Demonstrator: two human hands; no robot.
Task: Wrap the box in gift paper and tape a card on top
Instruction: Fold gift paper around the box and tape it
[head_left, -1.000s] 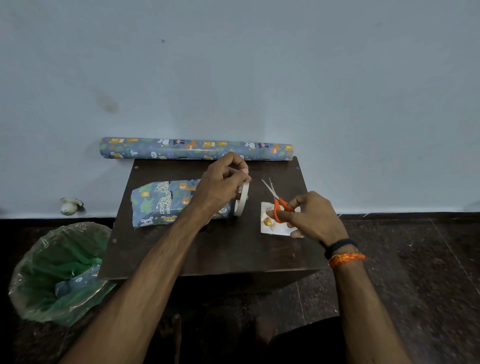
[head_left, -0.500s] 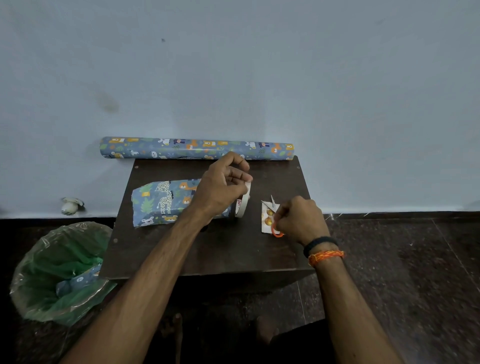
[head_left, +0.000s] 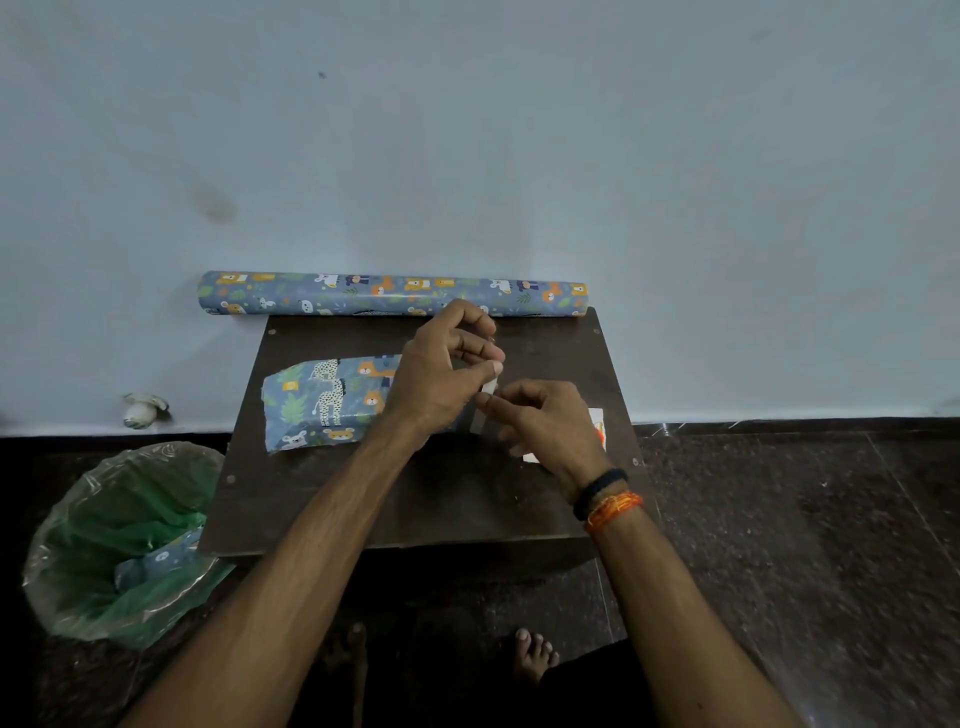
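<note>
Head view: left hand (head_left: 441, 374) grips the tape roll (head_left: 488, 387), right hand (head_left: 545, 421) pinches its loose end. Wrapped box (head_left: 327, 402) lies just left, card (head_left: 596, 423) under the right hand. Pull a short, straight strip; table (head_left: 415, 499) offers open room nearer the body.
</note>
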